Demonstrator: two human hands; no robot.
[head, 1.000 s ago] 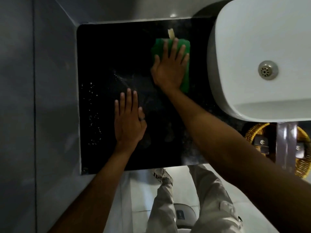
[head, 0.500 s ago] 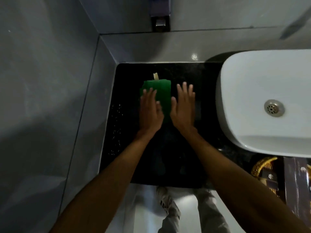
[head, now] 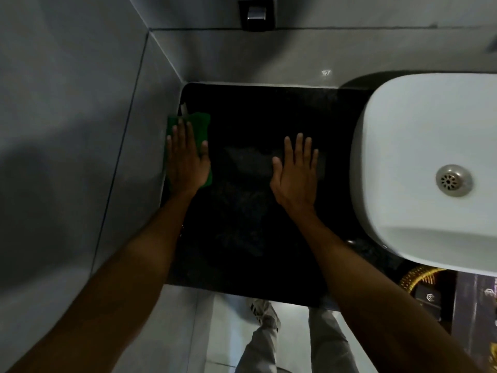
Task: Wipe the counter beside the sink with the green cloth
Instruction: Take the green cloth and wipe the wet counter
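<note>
The green cloth (head: 201,124) lies flat on the black counter (head: 255,238), at the counter's far left edge against the grey wall. My left hand (head: 187,160) presses down on it, palm flat and fingers spread, covering most of the cloth. A pale tag sticks out of the cloth's far end. My right hand (head: 295,170) rests flat on the bare counter in the middle, fingers apart, holding nothing, a hand's width left of the white sink (head: 419,135).
Grey tiled walls close the counter on the left and at the back. A dark wall fixture (head: 257,12) hangs above the back wall. Below the sink's near right corner sits a gold wire basket (head: 415,278). My legs and shoe (head: 265,312) show below the counter's front edge.
The cloth passed from my right hand to my left and slid from near the sink across to the left wall edge. My right hand came off it and moved right onto bare counter.
</note>
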